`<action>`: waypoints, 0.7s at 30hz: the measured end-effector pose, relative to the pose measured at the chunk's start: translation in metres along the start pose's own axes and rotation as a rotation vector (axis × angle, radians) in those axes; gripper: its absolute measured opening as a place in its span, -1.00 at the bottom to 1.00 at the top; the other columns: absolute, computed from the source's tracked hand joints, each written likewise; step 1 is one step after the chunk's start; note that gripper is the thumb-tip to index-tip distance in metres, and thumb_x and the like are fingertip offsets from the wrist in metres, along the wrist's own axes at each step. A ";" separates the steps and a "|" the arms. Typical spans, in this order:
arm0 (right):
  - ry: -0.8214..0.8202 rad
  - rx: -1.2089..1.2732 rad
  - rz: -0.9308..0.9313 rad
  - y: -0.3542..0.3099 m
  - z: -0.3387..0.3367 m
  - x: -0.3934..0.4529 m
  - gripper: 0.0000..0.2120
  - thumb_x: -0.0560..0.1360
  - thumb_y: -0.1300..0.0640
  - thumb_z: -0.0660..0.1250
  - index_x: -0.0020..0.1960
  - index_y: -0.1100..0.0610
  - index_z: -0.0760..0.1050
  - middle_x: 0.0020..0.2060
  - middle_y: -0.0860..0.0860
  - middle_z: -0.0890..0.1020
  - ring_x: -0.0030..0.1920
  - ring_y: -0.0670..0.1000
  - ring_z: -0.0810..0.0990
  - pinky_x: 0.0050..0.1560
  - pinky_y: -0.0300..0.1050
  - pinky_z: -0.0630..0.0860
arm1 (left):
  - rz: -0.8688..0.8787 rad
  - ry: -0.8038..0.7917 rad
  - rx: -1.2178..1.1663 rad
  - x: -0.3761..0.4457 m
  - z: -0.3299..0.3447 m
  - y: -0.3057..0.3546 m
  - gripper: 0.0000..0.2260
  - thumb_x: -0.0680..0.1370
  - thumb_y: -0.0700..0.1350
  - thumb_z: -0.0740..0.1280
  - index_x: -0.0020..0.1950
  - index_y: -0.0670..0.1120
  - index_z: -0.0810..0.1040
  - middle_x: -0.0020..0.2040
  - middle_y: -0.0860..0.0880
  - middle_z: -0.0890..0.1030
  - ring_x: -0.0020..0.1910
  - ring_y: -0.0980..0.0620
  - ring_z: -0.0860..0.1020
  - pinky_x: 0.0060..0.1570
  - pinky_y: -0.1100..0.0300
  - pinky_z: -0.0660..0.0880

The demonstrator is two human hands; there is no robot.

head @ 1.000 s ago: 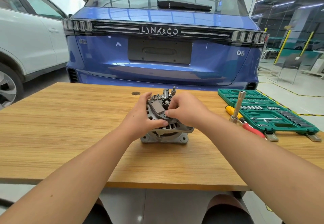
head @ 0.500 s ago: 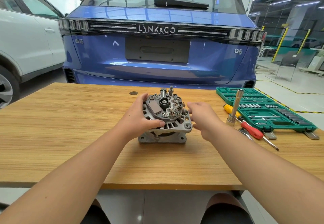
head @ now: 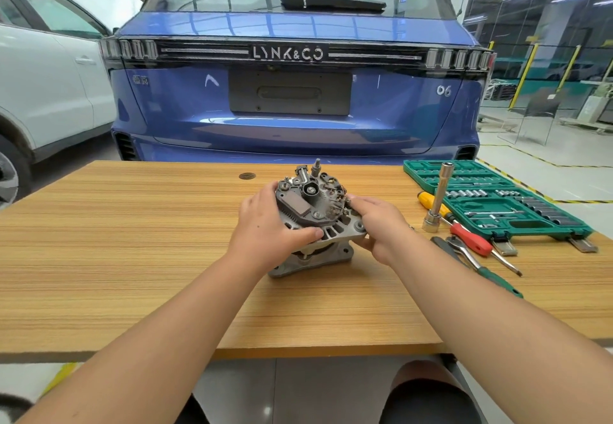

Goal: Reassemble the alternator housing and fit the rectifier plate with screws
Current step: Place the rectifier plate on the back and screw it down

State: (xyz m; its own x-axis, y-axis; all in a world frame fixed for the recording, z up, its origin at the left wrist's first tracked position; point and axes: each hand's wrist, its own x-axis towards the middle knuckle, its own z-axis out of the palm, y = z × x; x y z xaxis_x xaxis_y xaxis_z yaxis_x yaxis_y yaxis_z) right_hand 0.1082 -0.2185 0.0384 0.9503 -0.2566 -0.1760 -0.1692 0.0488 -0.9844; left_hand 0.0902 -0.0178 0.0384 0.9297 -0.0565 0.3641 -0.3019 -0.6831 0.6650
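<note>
A grey metal alternator (head: 313, 221) stands on the wooden table (head: 132, 258), its upper housing tilted toward me. The rectifier plate (head: 311, 196) with its dark regulator block and terminals sits on top, and a threaded stud sticks up at the back. My left hand (head: 268, 226) grips the housing's left side, thumb across the front vents. From the right, my right hand (head: 376, 224) holds the housing, fingers on the upper edge and thumb underneath. No loose screws are visible.
A tall socket extension (head: 437, 198) stands upright right of the alternator. A yellow screwdriver (head: 428, 199), a red-handled screwdriver (head: 472, 241) and a green-handled ratchet (head: 477, 266) lie beside it. An open green socket case (head: 507, 208) fills the table's right end. A blue car (head: 292, 92) stands behind the table.
My right hand left the top of the rectifier plate, swung out to the right, then came back and took hold of the housing's right side. The upper housing now tilts toward me.
</note>
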 end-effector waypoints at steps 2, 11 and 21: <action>-0.033 0.001 0.024 -0.003 -0.006 0.007 -0.81 0.63 -0.05 0.32 0.08 0.04 0.62 -0.03 0.05 0.74 0.04 0.12 0.71 0.08 0.12 0.67 | 0.005 0.003 0.039 -0.002 0.000 0.002 0.03 0.29 0.31 0.56 0.61 0.01 0.15 0.47 0.07 0.35 0.47 -0.01 0.20 0.38 -0.04 0.31; 0.176 -1.436 -0.139 -0.040 -0.083 0.031 -0.76 0.59 0.27 0.25 0.20 0.18 0.59 0.01 0.12 0.63 -0.05 0.11 0.62 0.01 0.00 0.65 | 0.025 0.038 -0.013 -0.006 0.006 0.000 -0.10 0.39 0.20 0.53 0.61 0.01 0.18 0.48 0.07 0.34 0.46 0.00 0.21 0.42 -0.05 0.30; 0.073 -1.589 -0.050 -0.029 -0.106 0.045 -0.71 0.59 0.27 0.23 0.29 0.28 0.49 0.15 0.20 0.60 0.13 0.18 0.61 0.09 -0.02 0.60 | 0.021 0.052 -0.093 -0.008 0.010 -0.002 -0.10 0.42 0.13 0.55 0.62 -0.02 0.15 0.50 0.04 0.33 0.49 0.01 0.26 0.46 -0.01 0.29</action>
State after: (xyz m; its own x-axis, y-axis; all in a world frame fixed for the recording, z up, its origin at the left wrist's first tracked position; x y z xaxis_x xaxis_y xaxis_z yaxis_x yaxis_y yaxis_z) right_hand 0.1284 -0.3342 0.0588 0.9569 -0.2730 -0.0991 -0.2726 -0.9620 0.0178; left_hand 0.0859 -0.0231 0.0275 0.9115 -0.0303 0.4102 -0.3416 -0.6112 0.7139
